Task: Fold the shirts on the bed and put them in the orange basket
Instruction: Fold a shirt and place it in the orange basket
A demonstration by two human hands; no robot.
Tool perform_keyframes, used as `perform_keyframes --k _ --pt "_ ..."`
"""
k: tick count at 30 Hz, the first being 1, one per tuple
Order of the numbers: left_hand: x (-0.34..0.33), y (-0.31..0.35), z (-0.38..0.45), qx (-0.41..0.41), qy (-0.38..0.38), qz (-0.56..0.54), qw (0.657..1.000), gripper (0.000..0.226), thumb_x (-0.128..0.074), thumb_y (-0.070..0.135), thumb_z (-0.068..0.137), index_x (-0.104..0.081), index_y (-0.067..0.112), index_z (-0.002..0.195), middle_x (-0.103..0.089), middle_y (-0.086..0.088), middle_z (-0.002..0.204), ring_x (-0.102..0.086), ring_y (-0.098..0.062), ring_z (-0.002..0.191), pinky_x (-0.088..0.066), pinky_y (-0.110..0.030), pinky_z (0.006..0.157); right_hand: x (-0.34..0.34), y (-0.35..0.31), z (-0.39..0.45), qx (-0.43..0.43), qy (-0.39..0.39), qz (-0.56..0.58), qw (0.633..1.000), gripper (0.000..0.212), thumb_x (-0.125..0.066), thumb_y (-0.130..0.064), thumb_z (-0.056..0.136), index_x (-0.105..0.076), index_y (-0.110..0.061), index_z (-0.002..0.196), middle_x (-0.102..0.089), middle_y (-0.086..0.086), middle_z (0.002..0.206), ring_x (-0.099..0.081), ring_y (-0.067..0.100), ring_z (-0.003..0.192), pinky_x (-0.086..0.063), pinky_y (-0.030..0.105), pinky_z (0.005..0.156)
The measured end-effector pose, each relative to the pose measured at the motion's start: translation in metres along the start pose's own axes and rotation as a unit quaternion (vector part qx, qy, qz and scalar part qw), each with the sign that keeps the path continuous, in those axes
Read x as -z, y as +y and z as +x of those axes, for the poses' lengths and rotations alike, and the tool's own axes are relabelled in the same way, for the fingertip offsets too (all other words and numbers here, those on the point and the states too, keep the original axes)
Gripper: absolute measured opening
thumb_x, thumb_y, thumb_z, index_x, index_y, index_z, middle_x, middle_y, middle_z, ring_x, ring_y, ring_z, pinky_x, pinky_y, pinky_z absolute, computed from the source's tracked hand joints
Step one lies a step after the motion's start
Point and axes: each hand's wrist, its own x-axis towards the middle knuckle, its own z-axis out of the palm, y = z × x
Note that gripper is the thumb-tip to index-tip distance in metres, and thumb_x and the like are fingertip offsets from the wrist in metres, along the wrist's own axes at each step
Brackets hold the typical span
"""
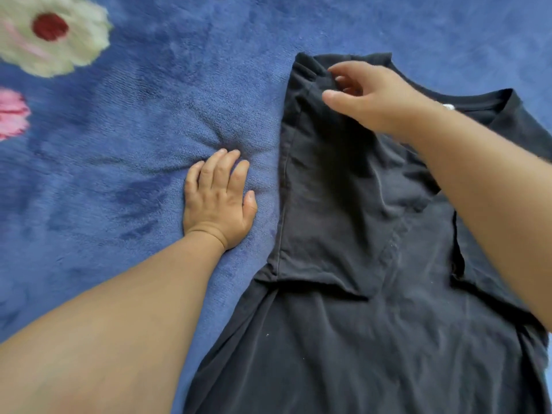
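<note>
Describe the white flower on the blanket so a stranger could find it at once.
Start from the fuzzy blue blanket covering the bed, beside the dark charcoal cotton T-shirt. Look to its far left corner: the fluffy white flower with a dark red centre sits there. The only other bloom nearby, the pink flower below it, has no red centre showing.

left hand (pixel 219 198) flat, fingers straight, pressing down; right hand (pixel 373 97) raised, fingers loosely curled.
</note>
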Motion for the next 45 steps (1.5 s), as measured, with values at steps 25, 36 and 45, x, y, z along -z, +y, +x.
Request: perform_keyframes --k 25,36,45 --pt "-0.002 -0.007 -0.001 -0.006 -0.014 0.01 1.0 0.046 -0.039 0.031 0.077 -0.043 0.009 0.116 -0.058 -0.018 0.121 -0.034 -0.025 0.117 -0.021 -0.039 0.098 -0.062 0.04 -0.031 0.163 0.308 -0.191 0.918 0.039 -0.043 -0.017 0.086 -0.058 0.002 0.117 -0.056 0.022 0.125 -0.049 0.042 0.119 -0.032 0.049 0.101" --pt "-0.002 -0.007 0.005 0.0 -0.026 0.014 1.0 0.044 -0.039 0.029 0.079 -0.047 0.005 0.116 -0.055 -0.021 0.123 -0.034 -0.028 0.118 -0.018 -0.039 0.098 -0.119 0.056 -0.052 0.022 0.155 -0.259 0.953 0.064 -0.022 -0.051 0.089 -0.03 -0.02 0.145 -0.021 0.012 0.153 -0.016 0.033 0.142 -0.004 0.053 0.111" --pt "0.018 -0.002 0.009 0.063 -0.069 -0.087 0.992 0.078 -0.021 0.059 0.078 -0.047 0.004 0.127 -0.046 -0.014 0.135 -0.039 -0.029 0.126 -0.019 -0.035 0.105 -0.129 0.079 -0.133 0.021 0.18 0.111 0.977 0.049 -0.027 -0.025 0.096 -0.032 -0.009 0.143 -0.021 0.007 0.153 -0.012 0.018 0.143 -0.001 0.021 0.112"
